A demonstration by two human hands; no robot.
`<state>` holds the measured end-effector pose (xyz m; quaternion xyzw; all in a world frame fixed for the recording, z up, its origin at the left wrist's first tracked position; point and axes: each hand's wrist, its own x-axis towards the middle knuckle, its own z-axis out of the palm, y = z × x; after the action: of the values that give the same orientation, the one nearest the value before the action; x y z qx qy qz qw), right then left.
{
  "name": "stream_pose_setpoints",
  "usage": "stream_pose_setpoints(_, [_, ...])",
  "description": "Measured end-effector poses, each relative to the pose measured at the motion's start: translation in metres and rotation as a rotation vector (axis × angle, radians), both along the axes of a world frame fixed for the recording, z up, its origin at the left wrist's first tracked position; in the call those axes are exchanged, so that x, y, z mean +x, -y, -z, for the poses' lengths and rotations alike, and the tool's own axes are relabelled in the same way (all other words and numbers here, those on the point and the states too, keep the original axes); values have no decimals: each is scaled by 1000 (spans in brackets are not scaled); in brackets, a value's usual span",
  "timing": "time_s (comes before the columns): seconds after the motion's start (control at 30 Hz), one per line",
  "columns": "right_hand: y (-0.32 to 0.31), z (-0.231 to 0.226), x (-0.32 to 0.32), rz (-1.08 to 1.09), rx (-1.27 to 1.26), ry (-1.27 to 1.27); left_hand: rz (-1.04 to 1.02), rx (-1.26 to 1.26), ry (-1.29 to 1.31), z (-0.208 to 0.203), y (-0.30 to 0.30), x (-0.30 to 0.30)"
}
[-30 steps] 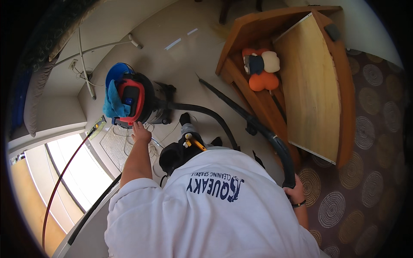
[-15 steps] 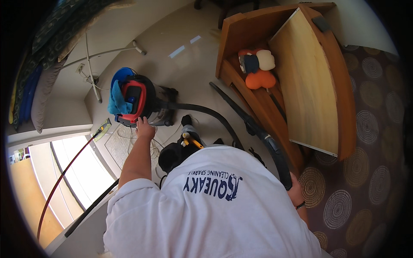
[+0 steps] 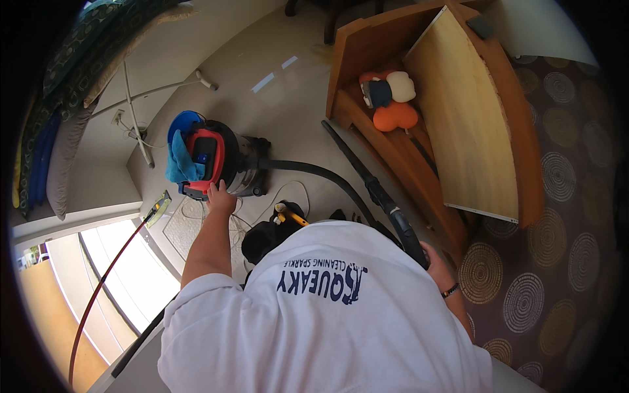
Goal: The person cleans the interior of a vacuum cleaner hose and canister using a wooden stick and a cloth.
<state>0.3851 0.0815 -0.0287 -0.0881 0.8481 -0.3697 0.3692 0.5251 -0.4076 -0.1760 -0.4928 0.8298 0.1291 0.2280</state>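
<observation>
A canister vacuum cleaner [image 3: 213,158] with a red and black top stands on the floor at the left. My left hand [image 3: 221,198] reaches to the near edge of its red rim, fingers stretched out and touching or very close to it. A blue cloth [image 3: 183,159] hangs over the top. My right hand [image 3: 438,261] is closed round the near end of the black vacuum wand [image 3: 383,196], which slants away toward the wooden furniture. From the canister, a black hose [image 3: 321,171] curves toward my right side. The right fingers are partly hidden behind the wand.
Right of the wand, a tipped wooden furniture piece [image 3: 475,131] holds an orange cushion [image 3: 395,118] and a soft toy. Patterned carpet [image 3: 517,304] lies farther right. A red-handled pole tool [image 3: 108,272] leans at the left. Loose cords [image 3: 298,190] and a black pouch [image 3: 262,241] are near my body.
My right hand has shifted left and slightly away from me with the wand. My left hand stays at the vacuum's rim. The view has moved a little.
</observation>
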Motion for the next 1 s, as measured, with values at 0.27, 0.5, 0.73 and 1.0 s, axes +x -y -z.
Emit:
stream_pose_setpoints(0.27, [59,-31,48,91,208,-121,136,58,-142,14,53,-16])
stream_pose_setpoints(0.5, [124,-21,86,-11,350,-121,97,135,-91,25,107,3])
stream_pose_setpoints(0.73, [136,-77,135,138,463,-90,100,-89,-82,37,173,32])
stream_pose_setpoints(1.0, [149,-128,160,185,454,24,-248,64,-171,57,220,23])
